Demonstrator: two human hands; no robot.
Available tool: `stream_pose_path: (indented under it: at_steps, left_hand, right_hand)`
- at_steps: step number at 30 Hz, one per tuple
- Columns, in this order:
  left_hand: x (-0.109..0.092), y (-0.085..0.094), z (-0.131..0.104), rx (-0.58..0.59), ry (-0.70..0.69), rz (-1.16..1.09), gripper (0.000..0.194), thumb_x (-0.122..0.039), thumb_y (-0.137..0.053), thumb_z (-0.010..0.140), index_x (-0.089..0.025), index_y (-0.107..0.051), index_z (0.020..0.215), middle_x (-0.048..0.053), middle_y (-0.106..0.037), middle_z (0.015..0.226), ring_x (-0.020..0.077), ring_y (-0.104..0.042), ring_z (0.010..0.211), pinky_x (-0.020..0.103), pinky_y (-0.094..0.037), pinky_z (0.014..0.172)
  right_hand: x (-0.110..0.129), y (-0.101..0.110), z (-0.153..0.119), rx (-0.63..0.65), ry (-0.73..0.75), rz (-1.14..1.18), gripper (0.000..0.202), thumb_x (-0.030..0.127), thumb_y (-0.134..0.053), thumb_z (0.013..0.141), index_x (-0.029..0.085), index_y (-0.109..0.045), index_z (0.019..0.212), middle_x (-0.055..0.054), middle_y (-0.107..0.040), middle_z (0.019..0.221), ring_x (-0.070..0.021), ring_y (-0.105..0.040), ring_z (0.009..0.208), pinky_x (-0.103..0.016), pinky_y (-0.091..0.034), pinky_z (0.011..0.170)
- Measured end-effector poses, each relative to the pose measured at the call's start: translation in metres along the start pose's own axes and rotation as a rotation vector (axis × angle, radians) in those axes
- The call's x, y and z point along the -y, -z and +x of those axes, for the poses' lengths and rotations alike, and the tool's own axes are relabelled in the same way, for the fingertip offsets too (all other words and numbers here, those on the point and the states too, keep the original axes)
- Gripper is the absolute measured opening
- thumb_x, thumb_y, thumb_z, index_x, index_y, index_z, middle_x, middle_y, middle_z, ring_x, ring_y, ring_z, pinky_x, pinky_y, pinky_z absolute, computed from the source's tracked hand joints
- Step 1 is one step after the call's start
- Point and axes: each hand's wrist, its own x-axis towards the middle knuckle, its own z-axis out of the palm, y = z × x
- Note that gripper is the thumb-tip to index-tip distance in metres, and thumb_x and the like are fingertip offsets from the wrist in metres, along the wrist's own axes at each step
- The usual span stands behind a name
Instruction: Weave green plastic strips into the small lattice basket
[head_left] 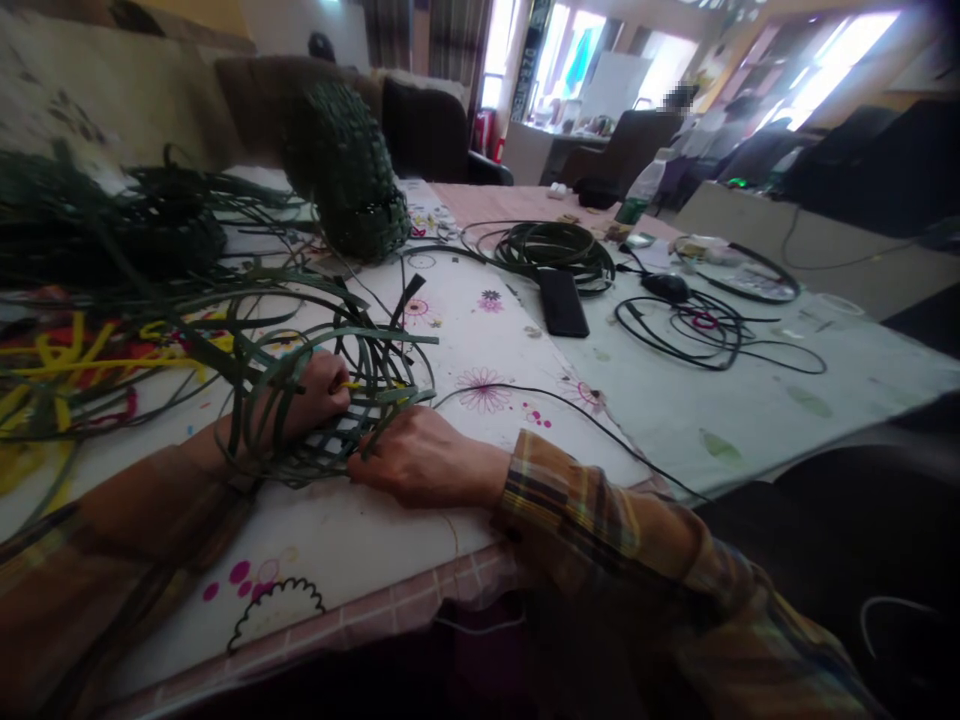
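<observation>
Item, part-woven piece of flat dark-green strips (337,438), loose ends curling up all round; lies on the table (405,570) between the two hands, its open lattice showing there; left hand (324,385), fingers curled in among the strips, a bit of yellow strip (350,385) showing beside them, whether pinched cannot tell; right hand (412,455), in a plaid sleeve (577,500), fingers pinching the near right edge of the piece; tall green woven basket (349,175), beyond the hands, tilted; tangle of yellow strips (56,365), to the left; coil of green strip (555,248), far side, with black phone (564,305) just beside; black computer mouse (666,287); clear plastic bottle (645,188), upright.
</observation>
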Motion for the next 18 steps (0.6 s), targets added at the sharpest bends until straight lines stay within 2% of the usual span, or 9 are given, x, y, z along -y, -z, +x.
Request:
stream_pose_path:
  at_steps: [4,10,15,18]
  left_hand:
    - [0.001,0.003,-0.001,0.003,-0.014,0.004,0.014,-0.034,-0.061,0.077,-0.021,-0.058,0.078,0.005,-0.062,0.081,0.0229,-0.058,0.077,0.037,-0.049,0.075]
    - [-0.001,0.014,-0.005,0.041,-0.054,-0.001,0.014,-0.035,-0.059,0.078,-0.022,-0.057,0.075,0.007,-0.063,0.087,0.0251,-0.061,0.086,0.037,-0.048,0.082]
    - [-0.010,0.017,-0.008,0.026,0.046,-0.042,0.010,-0.030,-0.056,0.081,-0.022,-0.053,0.087,0.006,-0.064,0.088,0.0237,-0.060,0.085,0.034,-0.048,0.082]
    - [-0.019,0.017,-0.008,-0.025,0.074,-0.074,0.008,-0.029,-0.051,0.082,-0.024,-0.047,0.085,0.006,-0.064,0.086,0.0242,-0.061,0.084,0.035,-0.049,0.082]
  right_hand:
    - [-0.001,0.000,0.000,0.011,-0.009,0.019,0.024,0.007,-0.044,0.102,0.016,-0.066,0.096,-0.003,-0.067,0.080,-0.0169,-0.053,0.074,-0.031,-0.039,0.069]
    - [-0.001,-0.001,-0.001,-0.023,-0.001,0.026,0.023,0.007,-0.044,0.101,0.017,-0.065,0.096,-0.003,-0.067,0.082,-0.0178,-0.054,0.078,-0.032,-0.040,0.072]
    - [-0.001,0.000,-0.001,-0.039,0.004,0.031,0.023,0.007,-0.044,0.102,0.017,-0.064,0.096,-0.003,-0.066,0.080,-0.0176,-0.054,0.077,-0.032,-0.040,0.073]
    - [-0.001,0.001,-0.001,-0.018,0.009,0.038,0.025,0.007,-0.042,0.103,0.017,-0.065,0.098,-0.003,-0.067,0.081,-0.0178,-0.054,0.077,-0.032,-0.039,0.071]
